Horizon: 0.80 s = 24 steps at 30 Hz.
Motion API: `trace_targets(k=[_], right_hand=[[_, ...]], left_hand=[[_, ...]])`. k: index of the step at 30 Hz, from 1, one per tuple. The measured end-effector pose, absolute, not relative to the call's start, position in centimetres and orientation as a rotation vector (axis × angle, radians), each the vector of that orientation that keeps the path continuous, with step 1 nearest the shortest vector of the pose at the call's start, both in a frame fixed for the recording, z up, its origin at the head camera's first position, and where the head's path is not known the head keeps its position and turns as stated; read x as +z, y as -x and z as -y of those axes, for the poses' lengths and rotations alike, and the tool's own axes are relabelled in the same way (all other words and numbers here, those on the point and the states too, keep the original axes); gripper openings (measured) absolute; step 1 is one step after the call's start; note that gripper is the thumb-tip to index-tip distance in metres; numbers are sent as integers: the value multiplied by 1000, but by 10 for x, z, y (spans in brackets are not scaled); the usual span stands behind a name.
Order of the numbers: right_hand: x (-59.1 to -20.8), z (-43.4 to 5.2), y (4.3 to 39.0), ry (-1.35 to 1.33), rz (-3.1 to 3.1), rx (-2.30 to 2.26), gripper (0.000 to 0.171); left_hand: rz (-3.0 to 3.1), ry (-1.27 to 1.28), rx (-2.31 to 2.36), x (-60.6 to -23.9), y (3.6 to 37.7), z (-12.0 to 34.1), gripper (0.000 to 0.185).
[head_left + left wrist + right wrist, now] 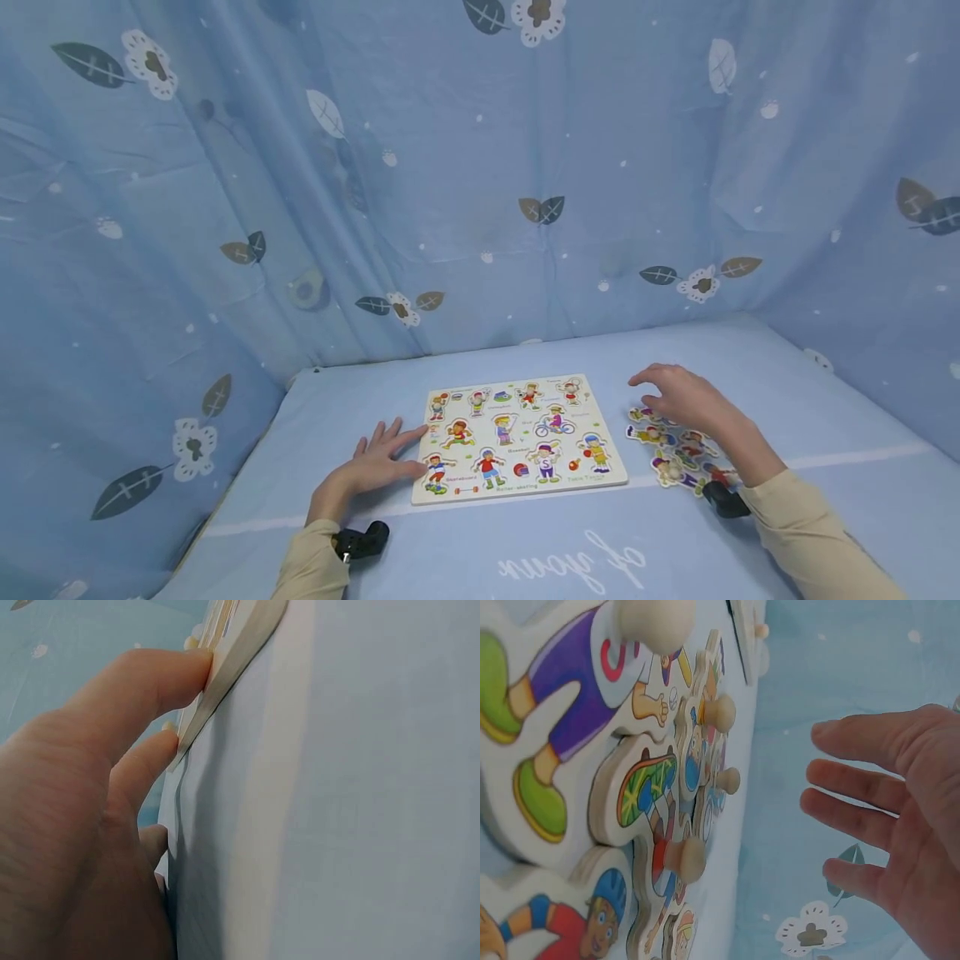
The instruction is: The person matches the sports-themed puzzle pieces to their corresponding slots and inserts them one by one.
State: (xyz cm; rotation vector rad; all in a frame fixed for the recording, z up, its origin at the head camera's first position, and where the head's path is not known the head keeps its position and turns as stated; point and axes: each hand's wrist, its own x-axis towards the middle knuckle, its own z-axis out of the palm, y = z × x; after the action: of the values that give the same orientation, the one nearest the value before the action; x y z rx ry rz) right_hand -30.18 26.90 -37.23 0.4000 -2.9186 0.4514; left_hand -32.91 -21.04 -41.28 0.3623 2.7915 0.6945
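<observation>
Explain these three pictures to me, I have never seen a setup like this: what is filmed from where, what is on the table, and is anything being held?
No machine here: a person works with two bare hands. The wide picture comes from a camera on the head, looking down at a table covered in blue cloth. The other two come from small cameras strapped on the wrists.

In the middle lies a wooden puzzle board with printed sports figures. To its right lies a heap of loose puzzle pieces, cut-out figures with little wooden knobs.

The left hand lies flat, its fingers touching the board's left edge. The right hand hovers open above the loose pieces; the right wrist view shows a gap between them. Neither hand holds anything.
</observation>
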Motion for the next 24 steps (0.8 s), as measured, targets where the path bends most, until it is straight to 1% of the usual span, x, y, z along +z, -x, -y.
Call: trace_targets(k=[12, 17, 24], right_hand=[[-375, -277, 299, -307, 3046, 505, 26], [-381, -282, 302, -291, 3128, 506, 22], [-393, -282, 306, -264, 3124, 513, 22]], left_hand=[[-2789, -391, 704, -412, 328, 211, 82], [-2786, -377, 707, -413, 327, 209, 82], [-2798, -374, 690, -414, 328, 209, 83]])
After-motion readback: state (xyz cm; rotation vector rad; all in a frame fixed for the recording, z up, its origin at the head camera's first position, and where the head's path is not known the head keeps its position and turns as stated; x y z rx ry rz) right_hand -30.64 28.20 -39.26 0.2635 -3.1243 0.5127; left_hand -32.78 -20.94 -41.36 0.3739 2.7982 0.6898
